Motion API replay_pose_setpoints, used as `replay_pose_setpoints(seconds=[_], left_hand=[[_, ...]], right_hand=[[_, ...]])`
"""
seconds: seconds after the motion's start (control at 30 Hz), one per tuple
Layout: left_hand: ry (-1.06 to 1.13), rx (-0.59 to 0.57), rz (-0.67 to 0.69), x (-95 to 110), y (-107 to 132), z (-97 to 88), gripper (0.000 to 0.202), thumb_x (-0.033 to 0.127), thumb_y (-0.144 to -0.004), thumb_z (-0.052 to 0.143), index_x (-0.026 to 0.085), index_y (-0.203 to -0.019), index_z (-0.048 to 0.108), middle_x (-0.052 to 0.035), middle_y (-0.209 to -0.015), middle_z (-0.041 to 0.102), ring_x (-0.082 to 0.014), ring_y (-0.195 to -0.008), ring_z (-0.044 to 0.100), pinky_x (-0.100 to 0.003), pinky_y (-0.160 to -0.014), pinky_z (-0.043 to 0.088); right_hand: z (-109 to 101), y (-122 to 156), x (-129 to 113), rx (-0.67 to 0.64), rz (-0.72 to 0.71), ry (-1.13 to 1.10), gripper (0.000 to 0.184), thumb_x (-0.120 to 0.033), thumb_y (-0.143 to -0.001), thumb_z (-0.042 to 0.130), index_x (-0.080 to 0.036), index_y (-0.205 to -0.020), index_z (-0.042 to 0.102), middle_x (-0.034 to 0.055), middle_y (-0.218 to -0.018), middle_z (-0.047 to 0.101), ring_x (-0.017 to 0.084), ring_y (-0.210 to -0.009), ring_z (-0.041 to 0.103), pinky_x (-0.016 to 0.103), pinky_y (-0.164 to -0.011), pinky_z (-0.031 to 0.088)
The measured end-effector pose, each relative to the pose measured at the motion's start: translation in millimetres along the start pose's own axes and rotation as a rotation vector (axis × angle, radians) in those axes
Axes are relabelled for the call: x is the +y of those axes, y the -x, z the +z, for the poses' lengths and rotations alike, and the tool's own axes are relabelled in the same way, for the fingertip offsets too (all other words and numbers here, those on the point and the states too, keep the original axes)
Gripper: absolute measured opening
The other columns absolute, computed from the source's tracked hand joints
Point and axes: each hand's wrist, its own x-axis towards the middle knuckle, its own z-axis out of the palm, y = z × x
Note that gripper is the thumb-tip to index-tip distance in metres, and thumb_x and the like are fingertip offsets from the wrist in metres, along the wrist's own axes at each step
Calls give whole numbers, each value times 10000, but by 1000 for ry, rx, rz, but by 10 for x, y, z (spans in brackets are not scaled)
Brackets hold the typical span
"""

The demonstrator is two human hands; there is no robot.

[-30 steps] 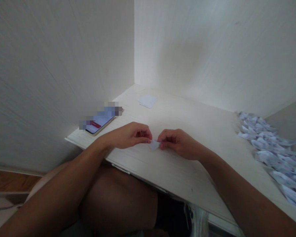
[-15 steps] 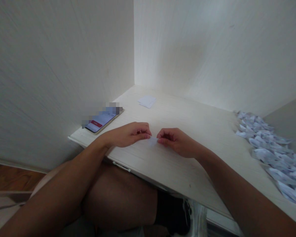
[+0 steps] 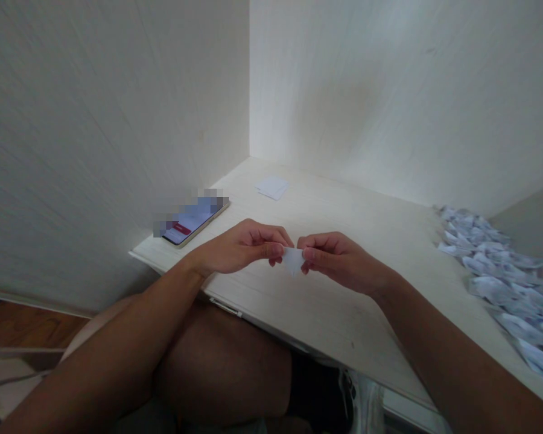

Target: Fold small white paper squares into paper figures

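Note:
A small folded piece of white paper is stretched between my two hands, above the front part of the white desk. My left hand pinches its left corner between thumb and fingers. On the other corner, the thumb and fingers of my right hand are closed too. The paper narrows to a point at its lower edge. Behind my hands, a few flat white paper sheets lie on the desk near the back corner.
A phone with its screen lit lies at the desk's left edge, by the wall. Many folded white papers are heaped along the right side. My bare leg and a black sock show under the front edge.
Both hands have turned and lifted the paper slightly, so its face now shows more fully. They have come closer together and shifted a little to the right in view.

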Motion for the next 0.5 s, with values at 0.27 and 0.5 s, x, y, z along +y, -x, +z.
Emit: replay_pose_setpoints(seconds=[0.27, 0.5], left_hand=[[484, 192, -6, -271, -123, 235, 444, 553, -838, 853, 138, -825, 694, -33, -687, 701, -116, -590, 623, -237, -580, 473], [700, 306, -59, -189, -189, 413, 471, 532, -782, 902, 165, -856, 615, 48, -580, 611, -47, -381, 459, -171, -391, 320]], right_hand=[[9, -20, 79, 92, 7, -326, 425, -569, -777, 900, -191, -807, 707, -3, -766, 617, 139, -730, 585, 287, -712, 499], [82, -46, 75, 147, -34, -376, 423, -559, -754, 918, -199, -792, 699, -6, -783, 583, 133, -710, 527, 287, -684, 489]])
